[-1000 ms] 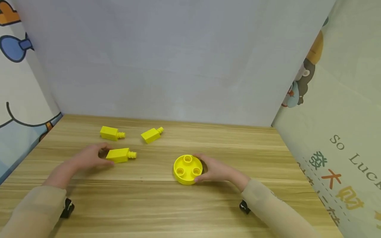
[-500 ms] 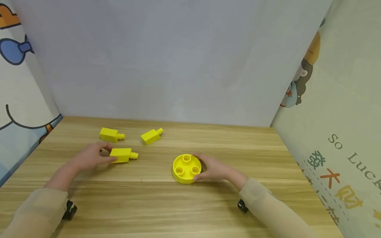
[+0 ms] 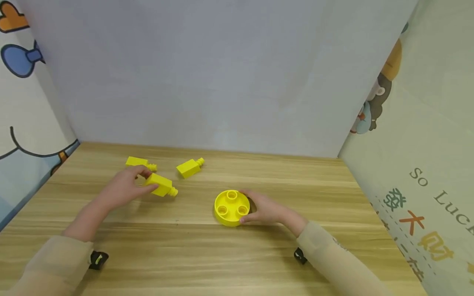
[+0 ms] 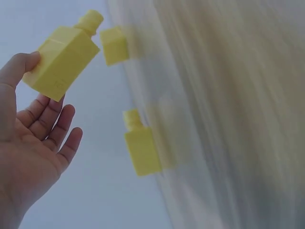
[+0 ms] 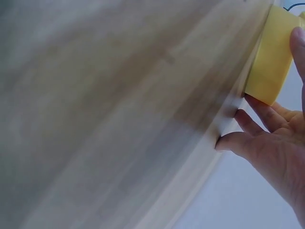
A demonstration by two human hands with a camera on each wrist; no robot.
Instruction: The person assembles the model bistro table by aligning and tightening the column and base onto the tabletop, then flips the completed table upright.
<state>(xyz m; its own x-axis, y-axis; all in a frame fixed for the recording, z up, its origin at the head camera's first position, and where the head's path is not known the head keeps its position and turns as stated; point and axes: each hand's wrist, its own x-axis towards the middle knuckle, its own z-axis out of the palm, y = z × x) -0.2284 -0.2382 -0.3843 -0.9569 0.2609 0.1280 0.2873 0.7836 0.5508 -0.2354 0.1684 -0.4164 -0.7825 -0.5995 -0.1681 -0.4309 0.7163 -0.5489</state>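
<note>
My left hand [image 3: 124,187] pinches a yellow rectangular block with a ringed, threaded-looking stub [image 3: 161,185] between thumb and fingers. In the left wrist view the same block [image 4: 62,62] is raised off the table, stub tilted upward, while the other fingers stay loosely bent below it. My right hand [image 3: 267,209] holds a yellow round base [image 3: 217,214] by its right side, thumb in front and fingers behind. Three round sockets stand inside that base. The right wrist view has the base's side wall [image 5: 269,62] low against the tabletop.
Two more yellow blocks with stubs lie on the wooden table [image 3: 207,259]: one [image 3: 136,161] just behind my left hand, partly covered by it, and another [image 3: 189,168] farther right. A pale backdrop [image 3: 207,82] rises behind, with printed sheets on both sides.
My left hand has lifted the yellow block off the table and carried it a little right and away, its stub dipping toward the right. My right hand and the round base have hardly moved.
</note>
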